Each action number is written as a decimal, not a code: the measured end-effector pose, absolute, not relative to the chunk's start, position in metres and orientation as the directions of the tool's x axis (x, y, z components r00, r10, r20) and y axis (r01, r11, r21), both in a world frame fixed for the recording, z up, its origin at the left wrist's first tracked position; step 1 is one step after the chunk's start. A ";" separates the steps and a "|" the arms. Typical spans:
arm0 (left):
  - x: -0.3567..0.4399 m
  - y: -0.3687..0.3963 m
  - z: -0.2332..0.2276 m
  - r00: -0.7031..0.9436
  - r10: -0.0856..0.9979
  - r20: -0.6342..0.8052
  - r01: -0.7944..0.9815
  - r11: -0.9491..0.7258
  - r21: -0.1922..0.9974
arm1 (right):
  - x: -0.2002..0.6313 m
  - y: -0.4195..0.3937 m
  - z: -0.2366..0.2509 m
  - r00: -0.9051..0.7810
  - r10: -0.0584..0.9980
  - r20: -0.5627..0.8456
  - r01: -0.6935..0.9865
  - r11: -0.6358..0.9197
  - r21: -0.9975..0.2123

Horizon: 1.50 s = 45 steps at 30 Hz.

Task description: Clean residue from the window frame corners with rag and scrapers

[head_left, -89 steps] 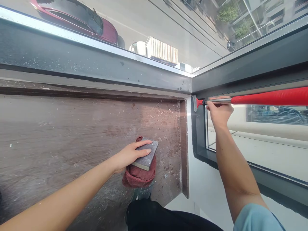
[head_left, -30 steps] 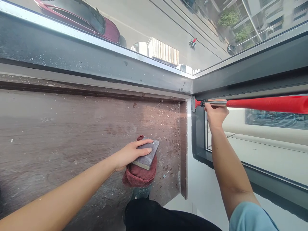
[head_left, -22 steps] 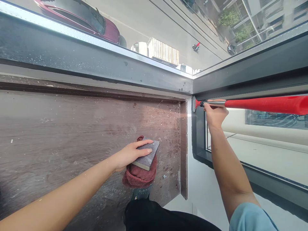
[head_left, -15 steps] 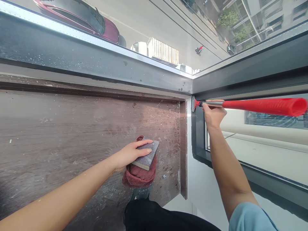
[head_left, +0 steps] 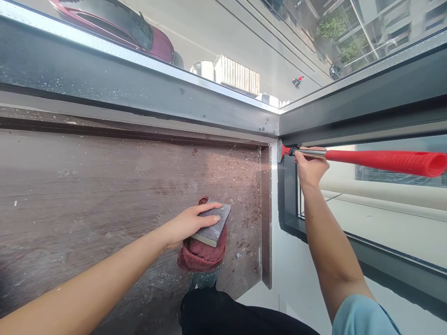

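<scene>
Scraper (head_left: 349, 157): red foam handle, steel shaft; right hand (head_left: 309, 168) gripping.

Two hands are in view: the left hand (head_left: 184, 224) and the right hand (head_left: 309, 168). There is one red-handled scraper (head_left: 380, 160), one grey sanding block (head_left: 213, 225) and one red cloth (head_left: 201, 255). One worktop (head_left: 87, 195) carries the block and cloth.
</scene>
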<state>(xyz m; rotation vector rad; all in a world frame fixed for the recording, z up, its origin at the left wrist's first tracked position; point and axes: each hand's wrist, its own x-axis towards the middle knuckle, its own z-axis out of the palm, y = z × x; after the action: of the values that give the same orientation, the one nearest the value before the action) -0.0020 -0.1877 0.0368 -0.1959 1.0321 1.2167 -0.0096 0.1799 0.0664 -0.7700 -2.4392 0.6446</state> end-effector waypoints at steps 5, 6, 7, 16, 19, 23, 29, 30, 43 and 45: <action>-0.002 -0.187 0.037 -0.005 0.673 -0.740 -0.851 0.386 0.356 | -0.008 0.178 0.066 -0.701 0.636 0.323 0.365 0.709 -0.603; -0.001 -0.186 0.037 -0.006 0.674 -0.739 -0.853 0.382 0.356 | -0.008 0.177 0.067 -0.701 0.637 0.321 0.362 0.706 -0.609; -0.001 -0.186 0.037 -0.009 0.675 -0.738 -0.853 0.380 0.358 | -0.008 0.177 0.067 -0.702 0.636 0.320 0.358 0.704 -0.614; -0.001 -0.186 0.036 0.011 0.676 -0.737 -0.849 0.396 0.350 | -0.008 0.176 0.067 -0.699 0.628 0.342 0.333 0.709 -0.622; -0.002 -0.187 0.038 0.022 0.666 -0.745 -0.855 0.399 0.332 | -0.008 0.176 0.067 -0.694 0.634 0.342 0.328 0.701 -0.634; -0.003 -0.187 0.039 0.018 0.662 -0.749 -0.860 0.392 0.326 | -0.008 0.175 0.068 -0.690 0.634 0.349 0.322 0.701 -0.636; -0.003 -0.187 0.039 0.005 0.666 -0.746 -0.863 0.380 0.334 | -0.007 0.177 0.065 -0.694 0.628 0.353 0.329 0.712 -0.620; -0.003 -0.187 0.039 0.006 0.665 -0.747 -0.864 0.379 0.331 | -0.007 0.177 0.065 -0.691 0.630 0.355 0.329 0.712 -0.621; -0.003 -0.186 0.040 0.004 0.658 -0.753 -0.854 0.394 0.339 | -0.001 0.177 0.054 -0.702 0.620 0.350 0.278 0.692 -0.666; -0.004 -0.185 0.041 0.014 0.656 -0.754 -0.848 0.408 0.338 | -0.001 0.178 0.053 -0.705 0.615 0.353 0.252 0.683 -0.686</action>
<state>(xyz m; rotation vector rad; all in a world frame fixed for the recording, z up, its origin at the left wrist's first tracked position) -0.0042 -0.1855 0.0410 -0.2342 1.0134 1.1875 -0.0013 0.1781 0.0534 -0.6644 -2.3178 0.8277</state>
